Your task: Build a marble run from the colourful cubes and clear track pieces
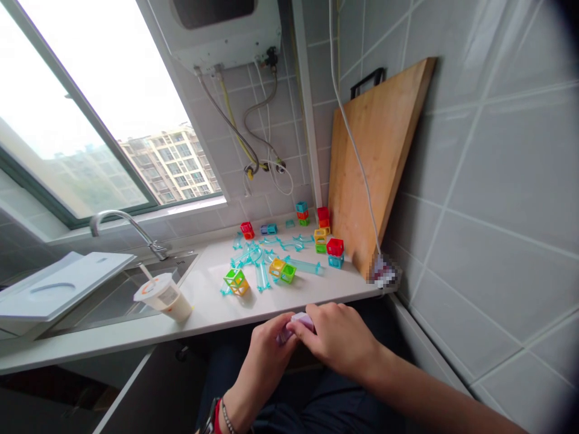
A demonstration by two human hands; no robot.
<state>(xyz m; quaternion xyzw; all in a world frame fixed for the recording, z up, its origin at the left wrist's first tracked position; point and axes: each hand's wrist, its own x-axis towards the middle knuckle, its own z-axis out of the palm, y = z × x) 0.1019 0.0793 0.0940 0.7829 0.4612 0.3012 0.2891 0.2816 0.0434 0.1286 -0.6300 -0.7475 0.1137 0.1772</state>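
Over my lap, just in front of the counter edge, my left hand (271,343) and my right hand (335,334) are closed together around a small pale purple block-like piece (303,319). Fingers cover most of it, so its full shape is hidden. Beyond my hands on the counter lie see-through teal track pieces (262,274). Among them are open-sided toy cubes: a green-and-yellow pair (236,282), a yellow-and-green pair (282,271), and a red cube on a teal one (335,253).
A lidded drink cup with a straw (165,295) stands on the counter (208,316) beside the sink (122,301). White boards (67,286) lie across the sink. A wooden cutting board (371,163) leans on the right wall, with a white cable (353,135) hanging before it.
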